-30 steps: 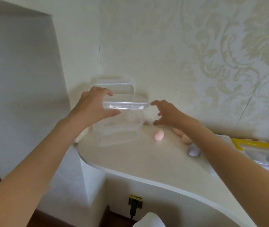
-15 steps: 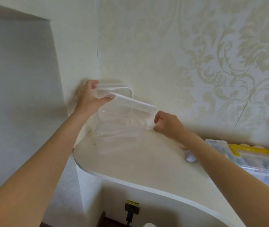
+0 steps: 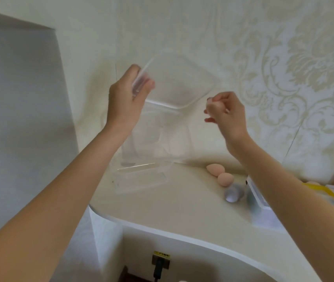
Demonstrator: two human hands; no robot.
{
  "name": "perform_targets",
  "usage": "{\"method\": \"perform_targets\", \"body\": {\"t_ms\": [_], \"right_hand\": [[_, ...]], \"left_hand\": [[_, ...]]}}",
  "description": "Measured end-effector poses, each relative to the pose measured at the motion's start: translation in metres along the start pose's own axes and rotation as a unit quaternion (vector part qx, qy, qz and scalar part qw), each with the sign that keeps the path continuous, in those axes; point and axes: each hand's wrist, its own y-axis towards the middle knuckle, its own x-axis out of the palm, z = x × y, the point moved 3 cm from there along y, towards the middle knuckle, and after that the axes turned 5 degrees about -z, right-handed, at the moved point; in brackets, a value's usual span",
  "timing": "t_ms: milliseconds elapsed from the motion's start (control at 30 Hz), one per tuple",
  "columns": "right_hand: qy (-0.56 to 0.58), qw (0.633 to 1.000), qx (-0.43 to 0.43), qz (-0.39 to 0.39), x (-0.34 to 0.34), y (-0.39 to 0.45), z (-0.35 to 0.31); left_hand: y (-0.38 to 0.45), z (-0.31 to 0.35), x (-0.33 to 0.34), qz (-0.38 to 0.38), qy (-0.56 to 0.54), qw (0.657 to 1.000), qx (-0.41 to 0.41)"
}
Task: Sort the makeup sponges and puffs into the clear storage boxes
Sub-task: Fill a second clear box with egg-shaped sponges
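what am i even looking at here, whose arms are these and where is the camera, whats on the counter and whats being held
There is no machine: these are a person's two bare arms, filmed by one wide-angle camera worn on their head, looking forward and down. That is why the arms reach in from the bottom corners.

The left hand grips a clear lid, lifted and tilted above the clear storage box standing on the pale counter by the wall. The right hand is raised beside the lid, fingers loosely curled; it may pinch something small and pink, but blur makes this unsure.

On the counter lie two peach egg-shaped makeup sponges, a pale lilac sponge, and another clear box with a yellow handle at the right edge.
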Motion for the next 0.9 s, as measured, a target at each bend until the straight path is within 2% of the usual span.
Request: {"method": "perform_targets", "body": {"t_ms": [100,233,333,433,533,633,733,800,900], "right_hand": [[-0.063,0.998,-0.002,-0.007,-0.025,0.000,-0.016],[-0.136,0.972,0.135,-0.134,-0.041,-0.023,0.008],[-0.174,0.943,0.199,-0.200,-0.039,-0.044,0.032],[-0.175,0.945,0.192,-0.198,-0.031,-0.051,0.036],[-0.246,0.933,0.159,-0.208,-0.016,-0.056,0.038],[-0.261,0.909,0.154,-0.287,0.007,-0.071,0.047],[-0.282,0.899,0.182,-0.280,0.019,-0.076,0.066],[-0.278,0.901,0.204,-0.265,0.025,-0.077,0.071],[-0.200,0.912,0.224,-0.278,0.033,-0.078,0.066]], "left_hand": [[-0.015,0.009,0.024,-0.008,-0.086,0.993,-0.078],[-0.078,-0.023,0.053,-0.026,-0.090,0.975,-0.202],[-0.116,-0.041,0.059,-0.028,-0.074,0.969,-0.233],[-0.122,-0.047,0.058,-0.016,0.020,0.978,-0.208],[-0.113,-0.053,0.063,-0.004,0.096,0.974,-0.207],[-0.104,-0.051,0.074,-0.056,0.155,0.964,-0.208],[-0.099,-0.043,0.074,-0.070,0.176,0.963,-0.190],[-0.101,-0.031,0.065,-0.039,0.187,0.974,-0.121],[-0.109,-0.014,0.054,-0.030,0.235,0.969,0.066]]}}
